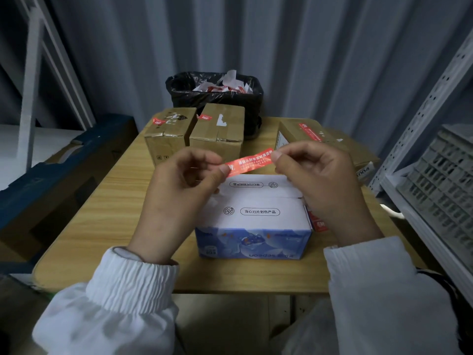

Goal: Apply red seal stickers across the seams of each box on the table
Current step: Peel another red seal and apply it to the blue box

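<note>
we pinch the red seal sticker [249, 162] taut, our left hand [179, 190] on one end and our right hand [320, 185] on the other, just above the white and blue box [253, 219] on the counter [102, 213]. its top seam is bare. the three brown boxes [217, 126] behind already carry red stickers, so we judge this the last box left to seal.

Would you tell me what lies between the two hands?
A red seal sticker, its ends pinched by the left hand and right hand; head view.
</note>
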